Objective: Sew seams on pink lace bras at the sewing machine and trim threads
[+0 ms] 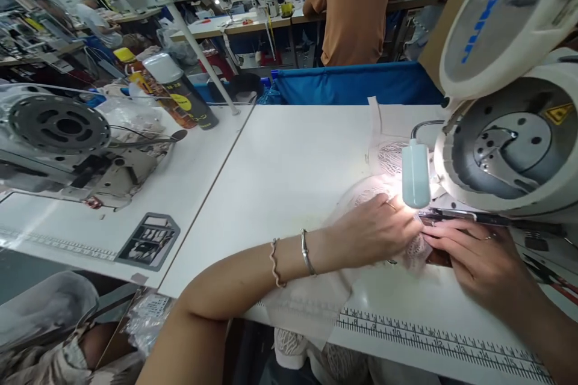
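Pale pink lace fabric (359,192) with sheer mesh lies under a sewing machine (506,138) on the right. Bent over the fabric beside the needle area, my left hand (382,231) has its fingers closed on it. My right hand (481,249) is close by, its fingers pointing left and its fingertips at the fabric's edge. Its thumb is hidden. A small pale-blue lamp (416,174) shines brightly on the spot between my hands, and the needle itself is hidden. Part of the mesh hangs over the table's front edge toward my lap.
The white table (280,174) has a printed ruler along its front edge. A second machine (76,138) stands on the left, with a black spray can (185,93) and a yellow-capped can (151,87) behind it. Beyond the table are a blue cloth bin (352,84) and a person in orange-brown (356,6).
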`<state>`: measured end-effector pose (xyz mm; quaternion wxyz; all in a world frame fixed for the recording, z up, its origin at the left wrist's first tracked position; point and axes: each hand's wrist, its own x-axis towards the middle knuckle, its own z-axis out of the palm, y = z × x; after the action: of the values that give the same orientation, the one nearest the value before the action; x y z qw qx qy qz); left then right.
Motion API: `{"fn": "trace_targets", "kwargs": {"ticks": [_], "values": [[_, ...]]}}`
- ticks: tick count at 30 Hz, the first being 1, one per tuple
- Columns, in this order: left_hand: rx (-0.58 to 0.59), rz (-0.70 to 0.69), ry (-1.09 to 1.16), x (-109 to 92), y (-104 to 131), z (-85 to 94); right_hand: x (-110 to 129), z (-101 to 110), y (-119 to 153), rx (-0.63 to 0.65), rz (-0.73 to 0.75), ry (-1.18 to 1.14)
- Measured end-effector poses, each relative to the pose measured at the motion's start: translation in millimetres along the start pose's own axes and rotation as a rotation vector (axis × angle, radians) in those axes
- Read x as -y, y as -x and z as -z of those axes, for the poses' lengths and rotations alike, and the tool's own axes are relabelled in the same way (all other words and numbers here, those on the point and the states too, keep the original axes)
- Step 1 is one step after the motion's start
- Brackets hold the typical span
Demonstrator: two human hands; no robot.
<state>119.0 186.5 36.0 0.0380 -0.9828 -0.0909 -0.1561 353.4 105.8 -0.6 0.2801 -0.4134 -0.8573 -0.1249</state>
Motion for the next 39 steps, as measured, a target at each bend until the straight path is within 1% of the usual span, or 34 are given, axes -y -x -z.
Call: {"fn": "trace_targets", "kwargs": {"ticks": [2, 5, 8, 10, 11, 13, 15, 16, 17, 18, 20, 21, 23, 28, 30, 34, 39], "values": [[0.101, -0.035, 0.095, -5.2, 4.7, 9.6, -0.4, -0.6, -1.4, -0.025, 0.015, -0.005], [0.278, -0.055, 0.199, -5.9, 8.8, 17.9, 1.0, -0.5, -2.6, -0.005, 0.001, -0.005], [0.369, -0.029, 0.254, 3.2, 6.3, 22.2, 3.4, 0.4, -2.4, 0.018, -0.037, -0.011], [0.397, 0.025, 0.359, 11.7, 2.0, 24.3, 4.2, 1.2, -1.9, 0.025, -0.05, -0.01], [0.387, 0.066, 0.421, 15.5, -0.2, 24.8, 4.3, 1.5, -1.6, 0.026, -0.053, -0.007], [0.319, 0.18, 0.507, 20.4, -3.6, 22.8, 3.9, 1.5, -0.7, 0.023, -0.062, -0.014], [0.226, 0.276, 0.482, 20.6, -4.9, 15.9, 3.1, 0.6, 0.2, 0.006, -0.075, -0.05], [0.177, 0.286, 0.421, 19.3, -4.8, 11.1, 2.8, -0.1, 0.6, -0.003, -0.084, -0.073], [0.127, 0.262, 0.336, 17.5, -4.4, 5.9, 2.6, -0.6, 0.8, -0.012, -0.089, -0.093], [0.08, 0.204, 0.247, 15.6, -3.8, 0.8, 2.6, -1.0, 0.8, -0.02, -0.091, -0.105], [0.012, 0.046, 0.127, 12.6, -2.6, -7.2, 3.3, -0.5, 0.2, -0.026, -0.087, -0.104], [0.0, -0.022, 0.107, 11.7, -2.3, -9.8, 3.9, 0.4, -0.4, -0.025, -0.085, -0.094], [0.003, -0.085, 0.121, 11.0, -2.0, -12.7, 5.5, 3.3, -2.2, -0.019, -0.079, -0.074], [-0.02, -0.024, 0.124, 9.4, -2.4, -17.1, 9.2, 9.8, -6.3, -0.009, -0.071, -0.084], [-0.026, -0.035, 0.119, 8.3, -2.4, -19.0, 10.0, 10.4, -6.7, -0.023, -0.081, -0.106], [0.023, -0.056, 0.122, 6.7, -2.6, -18.7, 10.8, 10.2, -6.4, -0.021, -0.103, -0.14], [0.063, -0.026, 0.12, 5.9, -4.4, -15.1, 9.7, 8.6, -5.2, 0.001, -0.123, -0.12]]}}
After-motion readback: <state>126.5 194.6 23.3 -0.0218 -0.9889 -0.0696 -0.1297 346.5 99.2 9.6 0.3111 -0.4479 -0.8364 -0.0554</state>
